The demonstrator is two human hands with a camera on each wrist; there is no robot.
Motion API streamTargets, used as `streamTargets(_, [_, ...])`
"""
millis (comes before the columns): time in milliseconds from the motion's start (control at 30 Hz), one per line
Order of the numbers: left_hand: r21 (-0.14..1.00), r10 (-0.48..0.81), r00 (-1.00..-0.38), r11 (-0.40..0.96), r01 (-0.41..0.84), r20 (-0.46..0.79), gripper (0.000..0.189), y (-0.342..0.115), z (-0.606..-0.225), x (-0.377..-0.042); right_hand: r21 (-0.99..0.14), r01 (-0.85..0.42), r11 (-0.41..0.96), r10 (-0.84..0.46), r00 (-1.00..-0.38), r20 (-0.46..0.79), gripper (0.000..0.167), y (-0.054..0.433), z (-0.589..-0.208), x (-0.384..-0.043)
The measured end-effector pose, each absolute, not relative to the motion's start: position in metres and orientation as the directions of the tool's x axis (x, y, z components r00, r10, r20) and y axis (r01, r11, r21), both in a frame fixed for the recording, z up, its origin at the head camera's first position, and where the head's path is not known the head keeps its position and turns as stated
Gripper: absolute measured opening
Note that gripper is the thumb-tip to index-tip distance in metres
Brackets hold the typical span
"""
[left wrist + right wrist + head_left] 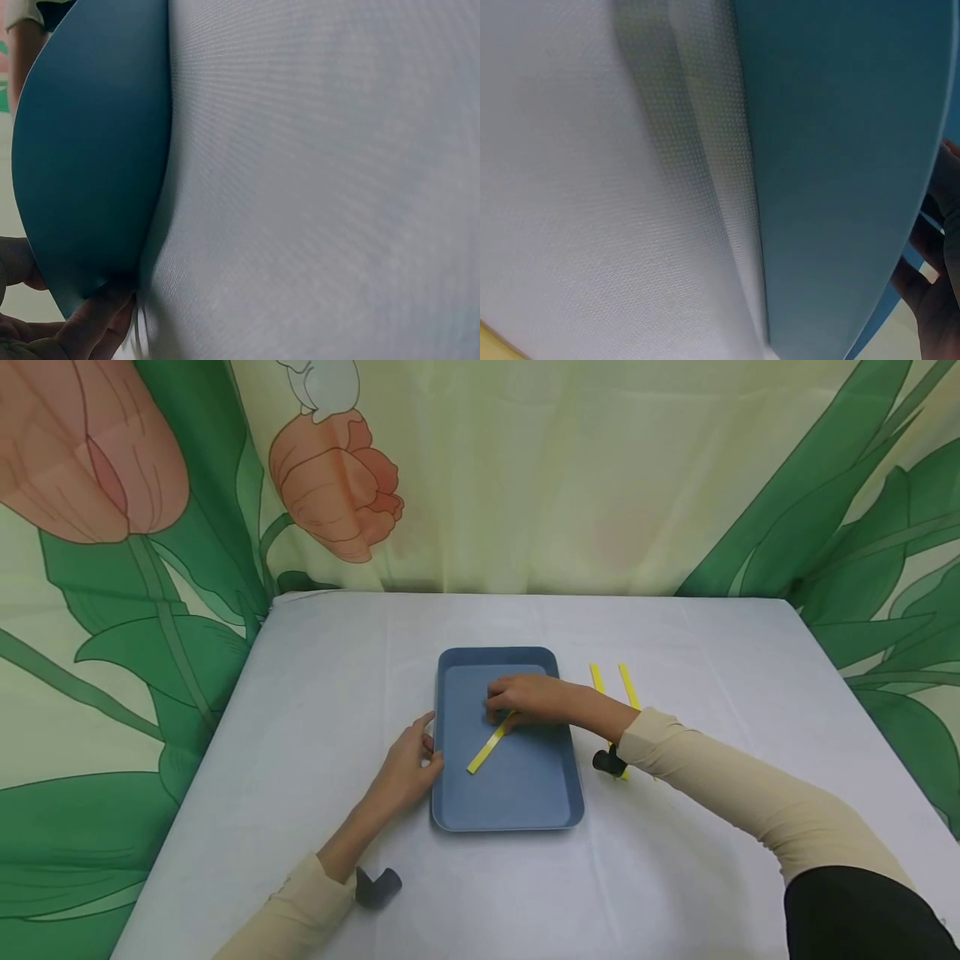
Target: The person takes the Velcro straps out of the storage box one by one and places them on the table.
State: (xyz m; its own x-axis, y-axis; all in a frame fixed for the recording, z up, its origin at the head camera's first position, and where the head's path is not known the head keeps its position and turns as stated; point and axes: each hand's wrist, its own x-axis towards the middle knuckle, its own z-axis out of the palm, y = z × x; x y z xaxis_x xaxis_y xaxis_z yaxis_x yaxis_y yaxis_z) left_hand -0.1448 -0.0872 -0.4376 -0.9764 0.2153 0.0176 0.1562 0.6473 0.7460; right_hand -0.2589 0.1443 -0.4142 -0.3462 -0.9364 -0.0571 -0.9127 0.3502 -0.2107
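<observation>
A blue rectangular tray (510, 806) lies on the white-covered table. My right hand (536, 697) is over it, pinching the upper end of a thin yellow strip (489, 750) that slants down to the left across the tray floor. Partly in sight at the right wrist view's edge are the right hand's fingers (922, 251), beyond the tray's wall. My left hand (408, 766) touches the tray's left side, thumb and forefinger spread apart along the edge. In the left wrist view, its fingers (97, 319) rest against the tray's outer wall (97, 150).
Two more yellow strips (630, 685) lie side by side on the table right of the tray, partly hidden under the right forearm. Black wrist devices (378, 888) show at both wrists. Behind the table's far edge hangs a flower-print curtain (525, 485).
</observation>
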Motion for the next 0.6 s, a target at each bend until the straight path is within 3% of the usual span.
streamTargets(600, [0.755,0.226,-0.974,0.635,0.164,0.021,0.063,-0.0876,-0.4371,-0.1446,-0.166,-0.928,0.334,-0.943,-0.332,-0.038,0.013,0.1469,-0.4157,-0.2536])
